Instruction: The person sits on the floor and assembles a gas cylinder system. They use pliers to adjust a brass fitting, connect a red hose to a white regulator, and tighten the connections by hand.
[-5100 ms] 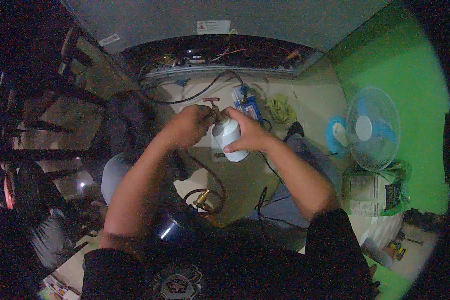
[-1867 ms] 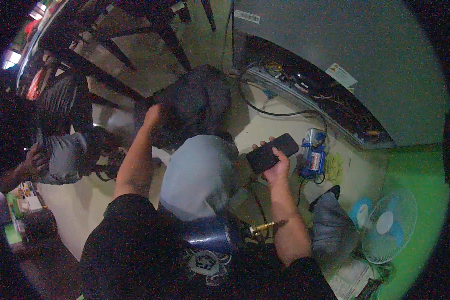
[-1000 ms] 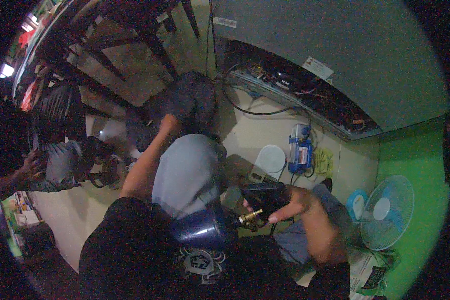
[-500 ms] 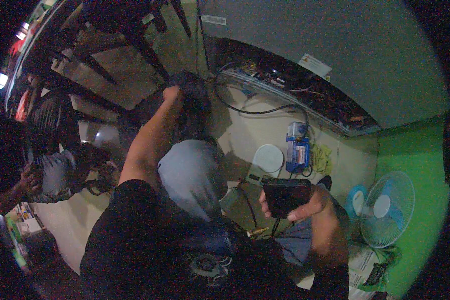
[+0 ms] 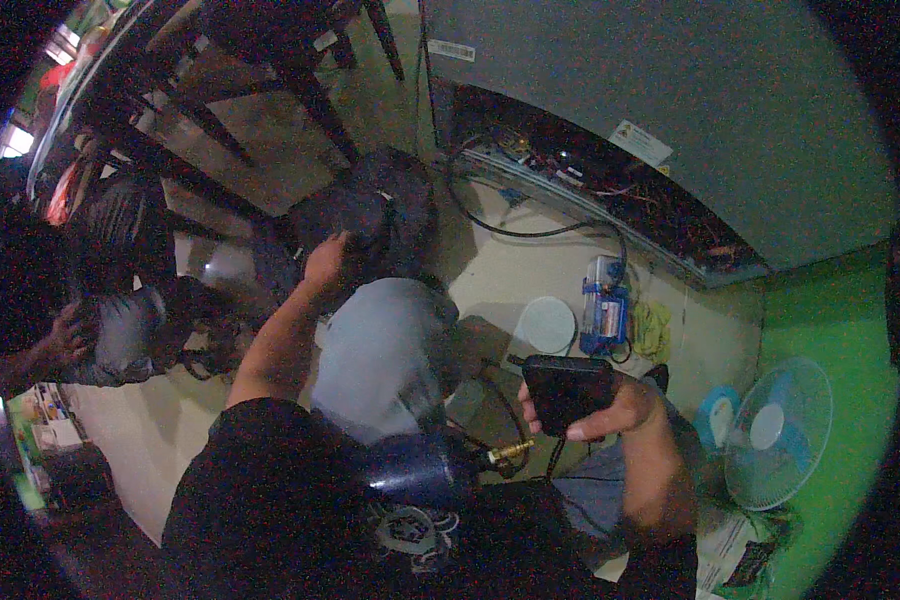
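Observation:
My left hand (image 5: 325, 265) is closed at the near edge of a dark fabric bag (image 5: 400, 195), its fingertips partly lost against the black cloth. In my right hand (image 5: 625, 405) I hold a black boxy device (image 5: 568, 392), a short stub poking from its left corner and a dark cord hanging below. A dark blue gas cylinder (image 5: 420, 468) lies close to my body between the arms. Its brass valve (image 5: 511, 453) points right, with a dark hose beside it. My knee in grey trousers (image 5: 385, 340) rises between my arms.
A large grey appliance (image 5: 650, 80) with an exposed wiring compartment (image 5: 590, 190) fills the upper right. Below it are a blue vacuum pump (image 5: 604, 312), a white round plate (image 5: 547, 325) and a yellowish cloth (image 5: 652, 332). A fan (image 5: 770, 428) stands right. Another person's hand (image 5: 73, 330) shows left, near dark chair legs (image 5: 310, 110).
My left hand has come down toward me from the bag's top to its near edge. The device in my right hand has tilted slightly. More of the blue cylinder shows.

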Available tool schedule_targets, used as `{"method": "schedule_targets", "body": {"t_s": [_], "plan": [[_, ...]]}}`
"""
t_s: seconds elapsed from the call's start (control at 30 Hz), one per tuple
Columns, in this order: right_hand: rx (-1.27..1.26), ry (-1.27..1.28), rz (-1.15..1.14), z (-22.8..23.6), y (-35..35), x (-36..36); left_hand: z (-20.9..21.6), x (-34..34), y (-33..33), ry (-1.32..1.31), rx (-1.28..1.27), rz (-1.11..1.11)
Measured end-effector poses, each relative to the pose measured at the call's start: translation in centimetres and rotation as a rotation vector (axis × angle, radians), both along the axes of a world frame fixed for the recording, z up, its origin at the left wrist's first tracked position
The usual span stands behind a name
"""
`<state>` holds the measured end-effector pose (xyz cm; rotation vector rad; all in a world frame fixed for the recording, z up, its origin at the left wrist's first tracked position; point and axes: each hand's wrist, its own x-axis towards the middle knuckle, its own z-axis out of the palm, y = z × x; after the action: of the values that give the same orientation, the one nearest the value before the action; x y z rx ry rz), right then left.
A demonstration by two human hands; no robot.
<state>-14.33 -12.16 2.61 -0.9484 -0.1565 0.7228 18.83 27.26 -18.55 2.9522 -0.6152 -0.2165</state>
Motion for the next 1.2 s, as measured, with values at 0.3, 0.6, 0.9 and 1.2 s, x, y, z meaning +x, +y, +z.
{"method": "schedule_targets", "body": {"t_s": [0.3,0.6,0.9,1.2], "plan": [[0.045,0.066,-0.059,0.0,0.1,-0.1,5.2,9.6,3.4,-0.257,-0.554,0.6],[0.004,0.044,0.013,-0.4,1.4,0.2,-1.5,9.1,3.5,-0.132,-0.512,0.148],[0.011,0.078,-0.021,-1.0,0.7,0.7,-4.1,8.2,-0.3,0.125,0.047,-0.208],[0.005,0.084,-0.085,-1.1,0.6,1.8,-1.6,11.4,-2.4,0.436,-0.02,-0.07]]}}
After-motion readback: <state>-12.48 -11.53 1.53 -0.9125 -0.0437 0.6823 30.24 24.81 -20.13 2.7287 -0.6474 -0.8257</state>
